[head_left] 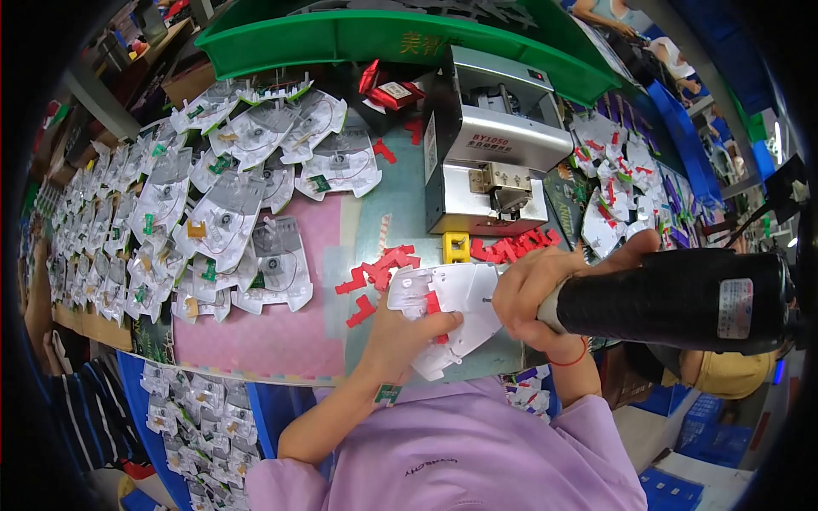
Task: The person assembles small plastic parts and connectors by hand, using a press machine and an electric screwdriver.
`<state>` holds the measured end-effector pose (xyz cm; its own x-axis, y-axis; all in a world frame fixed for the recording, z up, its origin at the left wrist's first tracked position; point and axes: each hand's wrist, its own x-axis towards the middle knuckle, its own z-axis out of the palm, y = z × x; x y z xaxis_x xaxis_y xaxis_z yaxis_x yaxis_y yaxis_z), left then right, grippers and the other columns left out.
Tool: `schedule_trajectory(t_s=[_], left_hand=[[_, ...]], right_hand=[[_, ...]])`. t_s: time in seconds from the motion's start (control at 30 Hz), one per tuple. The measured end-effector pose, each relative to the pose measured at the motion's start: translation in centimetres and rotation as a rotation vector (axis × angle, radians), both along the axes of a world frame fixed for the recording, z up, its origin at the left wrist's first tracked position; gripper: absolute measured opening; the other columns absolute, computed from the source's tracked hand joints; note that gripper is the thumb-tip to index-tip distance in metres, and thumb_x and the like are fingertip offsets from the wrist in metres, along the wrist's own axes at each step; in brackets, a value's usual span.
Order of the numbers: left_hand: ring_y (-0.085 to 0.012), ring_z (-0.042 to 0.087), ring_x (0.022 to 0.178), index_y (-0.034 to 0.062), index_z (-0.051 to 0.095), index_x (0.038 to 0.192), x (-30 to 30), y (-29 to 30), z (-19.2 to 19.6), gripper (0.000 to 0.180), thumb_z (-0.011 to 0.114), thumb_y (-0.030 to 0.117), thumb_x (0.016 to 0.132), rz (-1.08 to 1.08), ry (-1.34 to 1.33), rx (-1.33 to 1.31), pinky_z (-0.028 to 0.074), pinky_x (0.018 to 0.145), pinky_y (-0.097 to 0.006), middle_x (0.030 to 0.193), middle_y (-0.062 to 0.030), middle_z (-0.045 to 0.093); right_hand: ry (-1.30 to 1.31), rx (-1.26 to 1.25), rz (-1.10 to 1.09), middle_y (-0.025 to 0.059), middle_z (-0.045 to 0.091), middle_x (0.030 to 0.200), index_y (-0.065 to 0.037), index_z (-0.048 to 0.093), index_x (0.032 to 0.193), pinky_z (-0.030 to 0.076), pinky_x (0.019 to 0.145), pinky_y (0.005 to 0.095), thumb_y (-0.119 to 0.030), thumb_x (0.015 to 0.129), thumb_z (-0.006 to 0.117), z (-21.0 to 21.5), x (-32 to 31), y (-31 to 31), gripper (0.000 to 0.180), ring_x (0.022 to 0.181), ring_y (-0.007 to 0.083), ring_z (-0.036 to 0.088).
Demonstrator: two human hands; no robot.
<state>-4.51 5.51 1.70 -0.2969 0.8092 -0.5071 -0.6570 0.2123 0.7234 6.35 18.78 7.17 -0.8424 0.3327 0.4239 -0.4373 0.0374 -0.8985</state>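
Observation:
My left hand point(402, 339) grips a white plastic housing part point(477, 294) over the table's front edge, thumb pressing beside a red plastic piece point(432, 301) set in it. Around a black electric screwdriver point(673, 298) my right hand point(532, 294) is closed, just right of the housing. The tool's thick body points toward the camera and right; its tip is hidden by my fingers. Loose red plastic pieces point(388, 264) lie beyond my left hand, and another heap of red pieces point(515, 247) lies in front of a silver machine point(498, 145).
White housings with small green boards point(226, 209) crowd the table's left side. A green bin point(409, 47) spans the back, with a red wrapper point(392, 88) before it. White parts with red pieces point(615, 183) pile up at right. A blue crate point(204, 434) of housings stands lower left.

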Motion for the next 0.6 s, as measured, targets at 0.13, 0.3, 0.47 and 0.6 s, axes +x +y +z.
schedule_trajectory(t_s=[0.13,0.3,0.47,0.6], left_hand=[[-0.0137,0.059,0.071,-0.0004,0.052,0.100,-0.5,0.0,0.8,0.043,0.069,0.000,0.061,-0.080,-0.049,0.034,0.049,0.062,-0.027,0.085,-0.0069,0.060],[-0.0138,0.059,0.071,-0.0004,0.054,0.099,-0.5,-0.1,1.9,0.042,0.069,0.000,0.060,-0.097,-0.021,0.037,0.049,0.063,-0.027,0.085,-0.0068,0.061],[-0.0130,0.059,0.068,-0.0012,0.056,0.096,-0.1,-0.1,-0.4,0.037,0.068,0.004,0.061,-0.077,0.150,0.103,0.048,0.061,-0.026,0.082,-0.0067,0.061],[-0.0162,0.061,0.077,-0.0024,0.050,0.104,0.0,0.4,-0.6,0.043,0.066,-0.004,0.064,-0.166,0.134,0.019,0.051,0.065,-0.028,0.090,-0.0097,0.060]], right_hand=[[0.018,0.009,-0.015,0.0059,0.054,0.061,-0.003,0.052,0.070,0.042,0.056,0.0257,-0.002,0.068,0.064,0.2,0.1,0.1,0.013,0.057,0.0161,0.053],[0.040,0.025,-0.050,0.0054,0.054,0.060,-0.004,0.052,0.068,0.043,0.055,0.0270,-0.001,0.067,0.064,0.6,0.3,0.4,0.013,0.056,0.0169,0.054],[0.069,0.054,-0.087,0.0048,0.054,0.059,-0.004,0.052,0.066,0.044,0.053,0.0284,0.000,0.067,0.064,1.2,0.2,0.8,0.013,0.055,0.0177,0.054],[0.204,0.126,-0.198,0.0058,0.052,0.060,-0.003,0.050,0.072,0.043,0.049,0.0265,-0.001,0.070,0.062,0.9,-0.7,2.5,0.013,0.051,0.0153,0.051]])
